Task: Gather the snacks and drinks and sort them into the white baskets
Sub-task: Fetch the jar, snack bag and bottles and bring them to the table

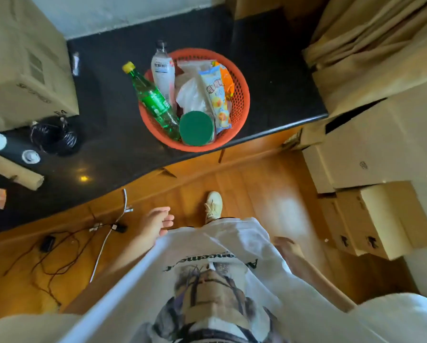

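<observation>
Here a dark counter [269, 78] runs across the top of the view, above a wooden floor [257, 194]. Cardboard boxes [368, 169] are stacked at the right, and another cardboard box [22, 58] sits on the counter at the left. Near the counter's front edge stands an orange basket [242, 100], filled with snacks and drinks: a green bottle [155, 100] with a yellow cap leaning over the left rim, a white bottle [163, 70] just behind it, a snack bag [216, 97] upright toward the right, and a green lid [196, 128] at the front. Both hands hang well below the basket, beside the person's white shirt. The left hand [158, 222] has relaxed, spread fingers and holds nothing. The right hand [288, 245] is partly hidden; its fingers cannot be made out.
</observation>
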Demonstrator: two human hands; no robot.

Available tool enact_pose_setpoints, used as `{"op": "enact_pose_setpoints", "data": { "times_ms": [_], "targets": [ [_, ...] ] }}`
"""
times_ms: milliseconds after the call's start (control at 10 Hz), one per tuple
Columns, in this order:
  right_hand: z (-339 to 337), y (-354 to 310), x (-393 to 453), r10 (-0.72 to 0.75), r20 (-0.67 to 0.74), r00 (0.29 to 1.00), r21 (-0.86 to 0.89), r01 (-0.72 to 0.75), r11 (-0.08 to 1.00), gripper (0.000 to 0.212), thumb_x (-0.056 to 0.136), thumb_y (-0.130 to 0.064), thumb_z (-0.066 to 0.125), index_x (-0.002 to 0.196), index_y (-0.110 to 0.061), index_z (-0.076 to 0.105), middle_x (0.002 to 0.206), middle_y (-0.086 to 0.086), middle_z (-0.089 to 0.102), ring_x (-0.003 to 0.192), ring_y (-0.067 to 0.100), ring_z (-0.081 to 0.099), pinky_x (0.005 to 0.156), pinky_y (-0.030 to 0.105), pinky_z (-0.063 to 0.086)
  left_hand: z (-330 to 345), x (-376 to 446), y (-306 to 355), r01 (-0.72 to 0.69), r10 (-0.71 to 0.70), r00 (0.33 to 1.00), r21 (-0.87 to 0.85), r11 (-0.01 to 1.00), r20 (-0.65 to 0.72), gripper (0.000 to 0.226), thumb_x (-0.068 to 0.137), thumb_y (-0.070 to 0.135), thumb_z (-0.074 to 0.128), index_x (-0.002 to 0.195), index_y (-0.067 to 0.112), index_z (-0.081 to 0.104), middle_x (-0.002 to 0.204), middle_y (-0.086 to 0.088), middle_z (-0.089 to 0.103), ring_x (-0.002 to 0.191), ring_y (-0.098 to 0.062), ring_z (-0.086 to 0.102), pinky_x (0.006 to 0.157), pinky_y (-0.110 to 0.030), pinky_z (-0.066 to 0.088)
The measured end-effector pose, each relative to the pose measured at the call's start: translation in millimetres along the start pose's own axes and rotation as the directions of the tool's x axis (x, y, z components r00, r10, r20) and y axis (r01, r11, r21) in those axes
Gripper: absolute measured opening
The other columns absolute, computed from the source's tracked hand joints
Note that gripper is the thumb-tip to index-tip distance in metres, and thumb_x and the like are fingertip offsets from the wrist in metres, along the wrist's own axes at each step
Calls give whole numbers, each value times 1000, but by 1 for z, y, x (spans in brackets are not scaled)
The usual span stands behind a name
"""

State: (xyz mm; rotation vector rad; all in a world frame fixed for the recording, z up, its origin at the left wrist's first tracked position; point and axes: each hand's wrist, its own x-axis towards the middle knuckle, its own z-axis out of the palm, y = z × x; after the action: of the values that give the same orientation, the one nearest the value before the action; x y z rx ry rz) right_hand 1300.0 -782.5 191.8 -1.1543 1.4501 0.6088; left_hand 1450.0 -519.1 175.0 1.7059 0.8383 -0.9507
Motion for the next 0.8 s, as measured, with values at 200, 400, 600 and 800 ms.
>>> {"op": "enact_pose_setpoints", "data": {
  "times_ms": [200, 400, 600, 800],
  "targets": [
    [56, -154, 46, -181, 42, 983, -237, 186, 954, 15, 93, -4, 42, 87, -13, 53, 56, 4, 51, 48, 13, 45, 46, 22, 34, -13, 10, 46, 20, -69, 982, -261, 965, -178, 21, 97, 16, 44, 109, 9, 59, 104, -12, 60, 77, -17, 56, 64, -25, 40],
    [109, -254, 73, -572, 81, 816, -469, 538, 701, 30, 83, -13, 53, 112, -15, 62, 99, 7, 66, 85, 19, 58, 80, 32, 49, 14, 37, 102, -206, 177, 960, -118, 972, -215, 48, 85, 0, 60, 130, 7, 48, 125, -20, 55, 104, -25, 57, 74, -22, 44],
    [150, -305, 106, -667, 123, 735, -512, 623, 591, 55, 77, -14, 65, 129, -10, 46, 128, 8, 52, 119, 24, 47, 95, 32, 38, 53, 76, 135, -602, 655, 755, 407, 687, 10, 100, 59, 7, 85, 142, 10, 29, 146, -11, 32, 135, -22, 31, 112, -34, 28],
    [163, -319, 126, -624, 140, 769, -490, 602, 631, 72, 73, -12, 69, 137, -13, 36, 134, 8, 49, 123, 24, 47, 103, 39, 41, 59, 96, 157, -711, 783, 583, 602, 362, 217, 114, 49, 13, 89, 144, 17, 28, 149, -12, 31, 137, -29, 32, 110, -39, 29]
  ]
}}
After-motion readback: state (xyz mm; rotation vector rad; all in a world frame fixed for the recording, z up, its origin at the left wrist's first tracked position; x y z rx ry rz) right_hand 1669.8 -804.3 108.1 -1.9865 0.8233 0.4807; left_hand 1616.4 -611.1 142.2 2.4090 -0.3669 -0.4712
